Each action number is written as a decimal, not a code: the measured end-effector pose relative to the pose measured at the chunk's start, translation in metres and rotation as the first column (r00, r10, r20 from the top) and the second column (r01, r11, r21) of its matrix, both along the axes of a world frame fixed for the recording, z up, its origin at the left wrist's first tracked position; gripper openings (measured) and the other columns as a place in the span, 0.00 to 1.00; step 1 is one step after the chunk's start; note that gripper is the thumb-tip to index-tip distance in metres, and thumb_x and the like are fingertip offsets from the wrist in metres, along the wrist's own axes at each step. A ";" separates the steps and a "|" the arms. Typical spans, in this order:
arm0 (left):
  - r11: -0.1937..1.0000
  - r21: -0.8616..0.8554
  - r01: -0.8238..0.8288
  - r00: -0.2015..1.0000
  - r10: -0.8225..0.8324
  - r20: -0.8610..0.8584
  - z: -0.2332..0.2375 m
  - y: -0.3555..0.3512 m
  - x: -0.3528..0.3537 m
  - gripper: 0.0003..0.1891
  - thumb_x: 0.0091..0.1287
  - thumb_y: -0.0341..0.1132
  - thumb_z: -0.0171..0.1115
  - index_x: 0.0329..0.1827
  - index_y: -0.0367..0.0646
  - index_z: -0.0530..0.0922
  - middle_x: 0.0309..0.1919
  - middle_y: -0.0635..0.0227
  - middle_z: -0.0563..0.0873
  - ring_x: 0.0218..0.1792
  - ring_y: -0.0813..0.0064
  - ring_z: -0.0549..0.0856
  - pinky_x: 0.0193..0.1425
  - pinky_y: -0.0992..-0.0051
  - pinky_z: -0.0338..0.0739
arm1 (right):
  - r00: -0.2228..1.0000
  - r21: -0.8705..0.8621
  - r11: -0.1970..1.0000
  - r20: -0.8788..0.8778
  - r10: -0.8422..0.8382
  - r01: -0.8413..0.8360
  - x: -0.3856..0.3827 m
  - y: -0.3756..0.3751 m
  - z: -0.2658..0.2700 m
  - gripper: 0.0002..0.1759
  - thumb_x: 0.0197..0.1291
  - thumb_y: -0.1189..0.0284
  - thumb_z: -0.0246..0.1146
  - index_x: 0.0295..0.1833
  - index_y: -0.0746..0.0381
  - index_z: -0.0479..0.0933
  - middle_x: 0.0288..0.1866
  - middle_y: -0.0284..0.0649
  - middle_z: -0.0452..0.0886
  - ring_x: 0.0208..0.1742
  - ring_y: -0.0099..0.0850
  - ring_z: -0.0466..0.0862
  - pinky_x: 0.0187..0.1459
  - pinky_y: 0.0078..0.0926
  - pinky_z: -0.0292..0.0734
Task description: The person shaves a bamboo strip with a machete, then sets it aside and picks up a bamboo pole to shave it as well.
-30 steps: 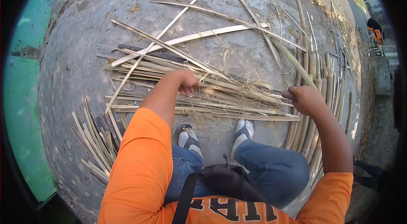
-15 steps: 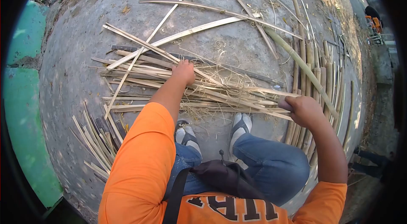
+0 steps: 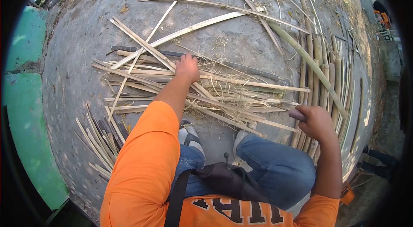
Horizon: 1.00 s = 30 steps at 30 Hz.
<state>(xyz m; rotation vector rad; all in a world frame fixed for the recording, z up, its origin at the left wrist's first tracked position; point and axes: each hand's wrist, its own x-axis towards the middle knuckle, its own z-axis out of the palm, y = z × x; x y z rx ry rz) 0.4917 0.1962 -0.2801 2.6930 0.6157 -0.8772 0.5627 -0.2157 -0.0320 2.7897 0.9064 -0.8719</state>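
Observation:
My left hand [image 3: 187,70] is closed over bamboo strips [image 3: 155,56] at the upper side of a loose pile, its fingers curled and partly hidden. At the pile's right end, my right hand [image 3: 317,123] wraps round the rounded handle of what looks like a knife [image 3: 297,114]. Its thin dark blade points left over the strips and is hard to make out. Curly bamboo shavings [image 3: 223,93] lie tangled on the pile between my hands. One long pale strip [image 3: 258,84] stretches right, past the shavings.
Bamboo poles [image 3: 325,81] lie to the right, with a greenish pole [image 3: 307,59] slanting across them. Long strips [image 3: 206,24] cross on the concrete ahead. More split pieces [image 3: 97,141] lie at lower left, near a green painted slab [image 3: 26,132]. My feet are below the pile.
My right hand has moved slightly right and down with the knife. Strips under my left hand have shifted and spread apart at their right ends.

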 end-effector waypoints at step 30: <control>0.968 0.187 0.165 0.973 -0.191 0.131 -0.023 0.023 0.007 0.16 0.73 0.49 0.65 0.52 0.51 0.90 0.62 0.63 0.85 0.65 0.61 0.81 0.64 0.49 0.72 | 0.925 0.188 0.907 -0.135 -0.356 0.377 0.006 -0.041 0.015 0.25 0.49 0.77 0.67 0.57 0.61 0.87 0.41 0.52 0.89 0.41 0.46 0.90 0.48 0.38 0.83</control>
